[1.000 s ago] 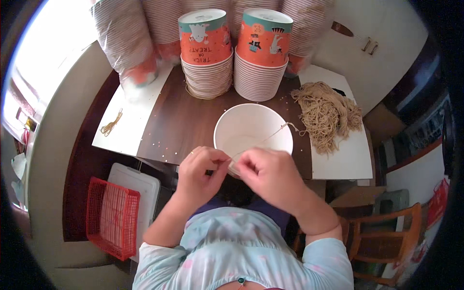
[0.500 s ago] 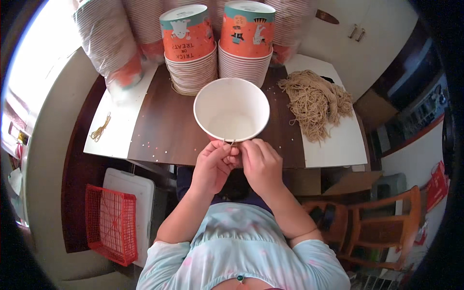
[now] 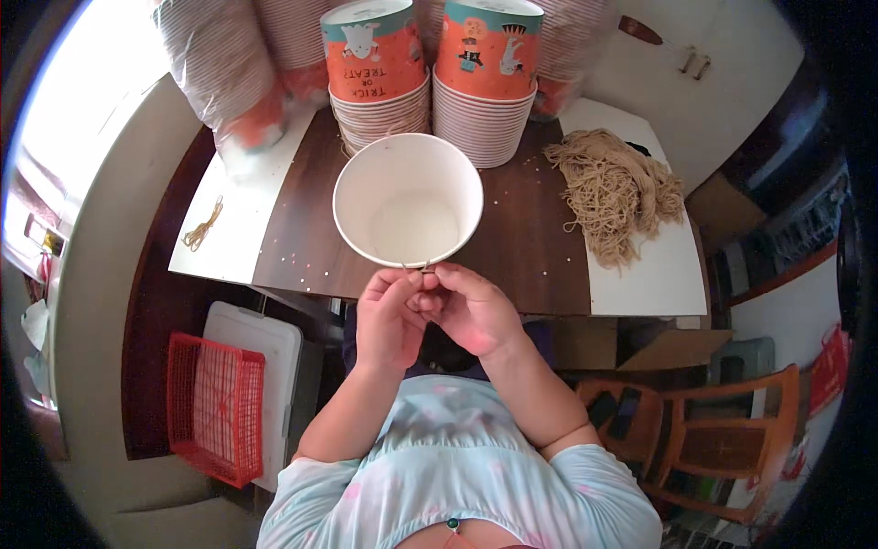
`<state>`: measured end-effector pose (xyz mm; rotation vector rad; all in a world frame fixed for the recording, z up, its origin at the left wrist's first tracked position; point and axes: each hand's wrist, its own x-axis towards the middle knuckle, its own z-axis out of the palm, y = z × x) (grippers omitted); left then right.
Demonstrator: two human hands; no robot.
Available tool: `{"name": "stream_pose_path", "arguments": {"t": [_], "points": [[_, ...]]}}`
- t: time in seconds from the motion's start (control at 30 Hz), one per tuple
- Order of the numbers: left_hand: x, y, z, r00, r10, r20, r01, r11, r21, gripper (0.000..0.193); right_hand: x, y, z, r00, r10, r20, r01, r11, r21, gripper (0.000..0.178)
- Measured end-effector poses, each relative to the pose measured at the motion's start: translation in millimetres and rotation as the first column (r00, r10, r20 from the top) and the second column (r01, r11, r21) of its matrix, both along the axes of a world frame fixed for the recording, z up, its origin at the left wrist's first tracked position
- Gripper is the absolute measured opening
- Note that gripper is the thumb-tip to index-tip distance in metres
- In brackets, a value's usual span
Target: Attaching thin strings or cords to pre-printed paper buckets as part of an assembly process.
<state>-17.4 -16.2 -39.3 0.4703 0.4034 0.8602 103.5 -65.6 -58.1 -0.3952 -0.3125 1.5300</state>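
Note:
A white-lined paper bucket (image 3: 409, 206) stands mouth up and tipped toward me at the table's near part. Just below its near rim, my left hand (image 3: 389, 320) pinches a thin tan cord (image 3: 424, 269) between thumb and fingertips. Close against it, my right hand (image 3: 477, 311) has its thumb and forefinger closed on the same cord. Short cord ends stick up in front of the rim. Where the cord meets the bucket wall is hidden behind my fingers.
Behind the bucket rise two upside-down stacks of orange and teal buckets (image 3: 375, 69), with bagged stacks (image 3: 219, 69) further back. A heap of tan cords (image 3: 617, 192) lies at right, a small cord bundle (image 3: 203, 227) at left. A red basket (image 3: 215, 407) and wooden chair (image 3: 722, 439) flank me.
The bucket has shifted left and turned slightly. My hands have come closer together, with the right moving left and its palm opening toward me. The whole view has swung a little.

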Motion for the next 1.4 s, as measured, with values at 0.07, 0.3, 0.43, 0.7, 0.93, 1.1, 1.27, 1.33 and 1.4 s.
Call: {"name": "stream_pose_path", "arguments": {"t": [0.07, 0.3, 0.43, 0.7, 0.93, 1.1, 1.27, 1.33, 1.4], "points": [[-1.1, 0.0, 3.0, 0.977, 0.195, -0.085, -0.18, 0.971, 0.16, 0.003, -3.9, 1.7, 2.6, 0.999, 0.046, 0.027, -0.048, 0.998, 0.048, 0.019], [1.8, -1.8, 2.9, 0.801, 0.518, -0.299, -0.259, 0.751, 0.608, 0.007, -15.4, 6.6, 8.8, 0.998, -0.066, -0.006, 0.064, 0.985, -0.162, 0.014], [1.7, -3.2, -1.1, 0.727, 0.616, -0.304, -0.185, 0.601, 0.777, 0.005, -17.2, 8.1, -1.8, 0.993, -0.117, 0.021, 0.118, 0.985, -0.123, 0.013], [5.0, -0.4, 1.5, 0.864, 0.411, -0.292, -0.2, 0.811, 0.551, 0.006, -19.4, 9.7, -0.7, 0.973, -0.215, 0.082, 0.226, 0.961, -0.157, 0.012], [4.8, 2.5, -4.3, 0.794, 0.543, -0.273, -0.153, 0.613, 0.775, 0.008, -18.3, 7.8, 3.3, 0.97, -0.226, 0.085, 0.237, 0.96, -0.152, 0.014], [5.7, -0.8, -0.8, 0.758, 0.589, -0.28, -0.069, 0.5, 0.863, 0.01, -19.8, 10.3, 3.9, 0.95, -0.276, 0.147, 0.293, 0.949, -0.119, 0.014], [6.5, 5.0, 1.5, 0.629, 0.729, -0.269, 0.05, 0.308, 0.95, 0.008, -16.9, 10.7, 12.0, 0.96, -0.261, 0.105, 0.277, 0.943, -0.187, 0.015], [3.5, 10.6, -4.4, 0.64, 0.709, -0.296, 0.054, 0.343, 0.938, 0.006, -9.4, 9.3, 0.0, 0.974, -0.212, 0.083, 0.224, 0.957, -0.184, 0.019], [3.9, 13.8, -3.7, 0.672, 0.672, -0.311, 0.016, 0.406, 0.914, 0.002, -0.3, 4.4, -6.2, 0.985, -0.161, 0.063, 0.17, 0.969, -0.18, 0.023]]}}
